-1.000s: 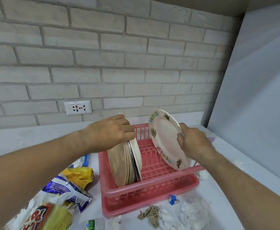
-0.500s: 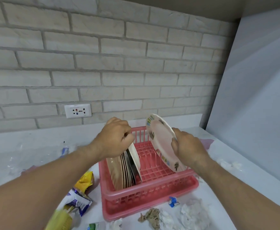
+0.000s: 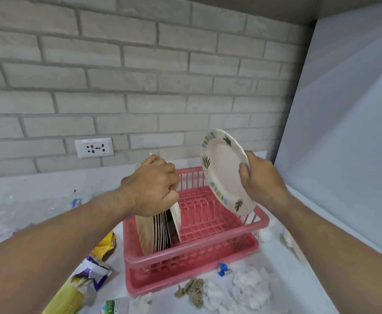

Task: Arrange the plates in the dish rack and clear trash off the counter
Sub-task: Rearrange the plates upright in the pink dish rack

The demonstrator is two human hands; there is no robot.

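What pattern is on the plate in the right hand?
The plate is cream with green leaf sprigs and small blue and green rim blocks, seen in the head view.

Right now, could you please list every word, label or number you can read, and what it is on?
Nothing reads clearly.
On the green packet: white letters, blurred.
On the purple wrapper: label print too small.
On the socket: top marking too small.
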